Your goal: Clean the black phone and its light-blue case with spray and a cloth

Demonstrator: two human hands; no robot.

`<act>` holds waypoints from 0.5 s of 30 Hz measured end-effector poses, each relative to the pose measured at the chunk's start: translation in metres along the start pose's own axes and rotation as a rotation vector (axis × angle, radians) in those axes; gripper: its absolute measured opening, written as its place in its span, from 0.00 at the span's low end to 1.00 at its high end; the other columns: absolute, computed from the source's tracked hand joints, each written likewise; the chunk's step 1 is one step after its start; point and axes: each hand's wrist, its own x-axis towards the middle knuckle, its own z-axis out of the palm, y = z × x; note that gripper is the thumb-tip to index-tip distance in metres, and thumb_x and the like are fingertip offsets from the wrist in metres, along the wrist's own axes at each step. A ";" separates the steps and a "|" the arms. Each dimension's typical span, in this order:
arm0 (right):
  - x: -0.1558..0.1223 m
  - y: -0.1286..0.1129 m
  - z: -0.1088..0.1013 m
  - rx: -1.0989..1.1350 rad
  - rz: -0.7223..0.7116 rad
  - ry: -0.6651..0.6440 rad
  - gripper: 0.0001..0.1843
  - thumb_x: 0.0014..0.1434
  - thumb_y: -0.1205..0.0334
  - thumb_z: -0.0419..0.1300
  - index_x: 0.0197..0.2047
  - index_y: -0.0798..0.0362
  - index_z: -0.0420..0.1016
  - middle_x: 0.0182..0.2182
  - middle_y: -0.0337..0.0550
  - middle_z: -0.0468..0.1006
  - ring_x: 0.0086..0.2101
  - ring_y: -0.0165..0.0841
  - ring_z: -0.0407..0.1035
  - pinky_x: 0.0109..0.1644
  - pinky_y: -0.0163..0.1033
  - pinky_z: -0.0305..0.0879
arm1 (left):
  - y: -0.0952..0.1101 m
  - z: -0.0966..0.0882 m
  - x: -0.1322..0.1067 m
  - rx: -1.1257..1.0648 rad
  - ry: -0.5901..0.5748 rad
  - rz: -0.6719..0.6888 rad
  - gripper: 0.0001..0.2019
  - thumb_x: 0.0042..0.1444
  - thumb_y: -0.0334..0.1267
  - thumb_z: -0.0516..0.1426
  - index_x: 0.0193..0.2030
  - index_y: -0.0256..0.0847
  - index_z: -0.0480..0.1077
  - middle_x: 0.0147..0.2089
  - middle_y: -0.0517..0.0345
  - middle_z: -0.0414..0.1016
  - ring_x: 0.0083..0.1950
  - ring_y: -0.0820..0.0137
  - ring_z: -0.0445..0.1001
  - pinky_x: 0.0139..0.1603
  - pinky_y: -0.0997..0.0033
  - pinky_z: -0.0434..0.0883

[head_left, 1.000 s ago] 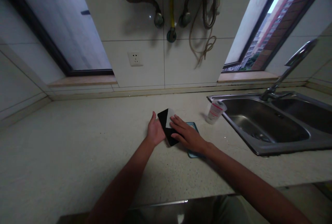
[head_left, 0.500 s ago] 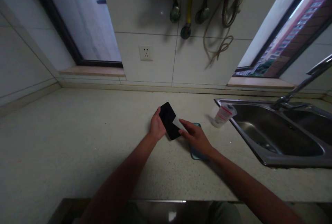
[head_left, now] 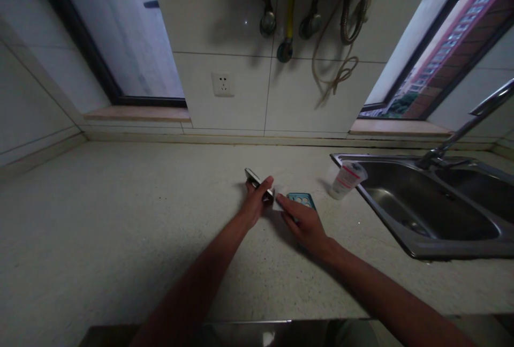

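Observation:
My left hand (head_left: 252,206) is closed around a dark smartphone (head_left: 252,176), which is turned so that its thin edge faces me. The thumb lies over the near end of the phone. My right hand (head_left: 307,226) pinches a small white wipe (head_left: 277,204), whose exact material I cannot make out, right beside the phone's near end. Partly hidden under the right hand, a teal phone case (head_left: 304,197) with round camera openings lies on the counter.
A clear plastic cup (head_left: 347,180) with red print leans by the rim of the double steel sink (head_left: 385,227). Its faucet (head_left: 461,135) rises at the right. The pale speckled countertop (head_left: 120,218) runs to a tiled wall with a socket (head_left: 223,84) and hoses.
My left hand has turned the phone from face up to edge-on. The white wipe has moved off its dark screen to its near end, and more of the teal case shows.

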 end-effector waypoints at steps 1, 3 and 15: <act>0.000 0.000 0.000 -0.009 -0.088 -0.018 0.22 0.68 0.65 0.50 0.63 0.51 0.71 0.56 0.51 0.78 0.54 0.40 0.74 0.56 0.44 0.73 | 0.001 0.000 -0.001 0.016 0.010 0.027 0.29 0.51 0.40 0.69 0.56 0.46 0.63 0.44 0.55 0.78 0.47 0.63 0.79 0.53 0.63 0.72; 0.002 -0.001 -0.002 -0.016 -0.210 -0.058 0.22 0.69 0.66 0.50 0.63 0.48 0.70 0.58 0.49 0.77 0.58 0.37 0.71 0.60 0.44 0.71 | 0.003 0.000 -0.003 0.022 -0.023 -0.077 0.22 0.55 0.45 0.65 0.52 0.39 0.67 0.45 0.45 0.78 0.48 0.57 0.79 0.54 0.59 0.72; 0.017 0.005 -0.017 -0.158 -0.399 -0.104 0.20 0.67 0.63 0.57 0.61 0.52 0.71 0.55 0.51 0.78 0.62 0.39 0.66 0.64 0.53 0.67 | 0.014 0.009 -0.011 -0.297 0.029 -0.021 0.20 0.64 0.51 0.51 0.44 0.34 0.72 0.41 0.41 0.79 0.52 0.53 0.79 0.58 0.53 0.71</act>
